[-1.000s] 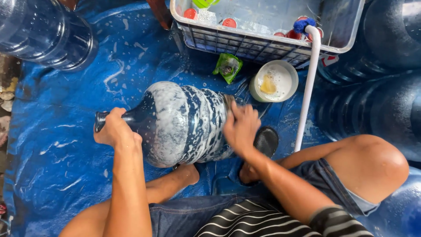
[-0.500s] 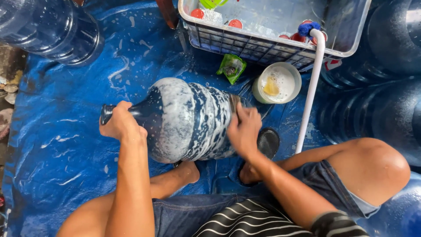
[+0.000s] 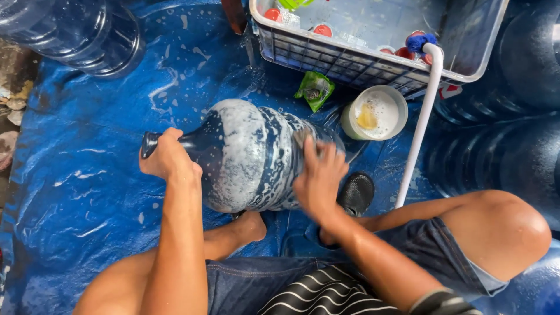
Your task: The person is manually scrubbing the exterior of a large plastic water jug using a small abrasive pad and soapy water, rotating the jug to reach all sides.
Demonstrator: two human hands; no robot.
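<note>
Tarp point(image 3: 87, 192) first: blue, wet, soap streaks all over, with a clear water jug point(image 3: 76, 32) lying at the top left corner. Moving right, the left hand point(image 3: 169, 157) is clenched round the neck of a big blue bottle point(image 3: 251, 154) that's lying on its side on the tarp, totally covered in suds. Right hand point(image 3: 318, 178) is pressed flat-ish on the bottle's base end, fingers spread, a bit blurred. Past that there's a green sachet point(image 3: 315, 88), a white tub point(image 3: 373, 112) of soapy stuff, a white pipe point(image 3: 417, 140) and a grey plastic crate point(image 3: 361, 61).
</note>
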